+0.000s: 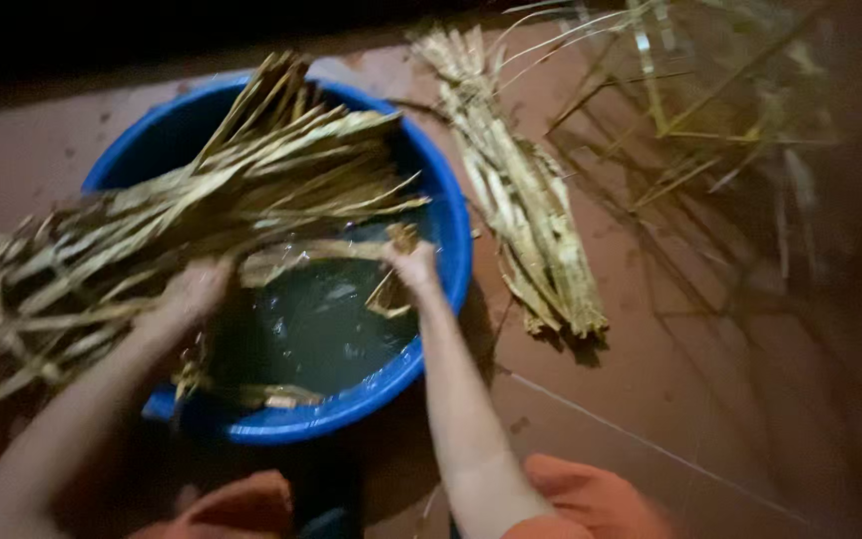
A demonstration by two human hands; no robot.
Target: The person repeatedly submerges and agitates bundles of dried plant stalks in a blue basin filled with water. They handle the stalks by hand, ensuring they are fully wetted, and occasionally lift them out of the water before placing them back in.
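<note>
Blue tub (449, 262): round plastic basin on a reddish tiled floor (650, 399), holding dark water (311, 334) in its lower half. Rim visible along the right and near sides.

Large bundle (192, 215): long, flat, dried yellowish strips, lying across the tub from the upper right rim out over the left rim and onto the floor. Its far ends fan out above the tub's back edge; some strands dip toward the water.

Left hand (192, 289): pressed against the underside of the large bundle near the tub's left side, fingers curled into the strips. The picture is blurred, so how tightly it grips cannot be told.

Right hand (413, 265): over the water near the tub's right rim, fingers closed around a few short strips (391, 289), which hang from the fist toward the water.

Loose strips (251, 394): a few pieces lying in the water along the tub's near rim.

Second bundle (521, 190): similar strips, lying on the floor just right of the tub, running from the top of the view toward the near right.

Scattered stalks (710, 130): thinner, looser pieces spread over the floor at the upper right, dim and blurred.

Orange garment (591, 499): at the bottom edge, on the person's knees.
</note>
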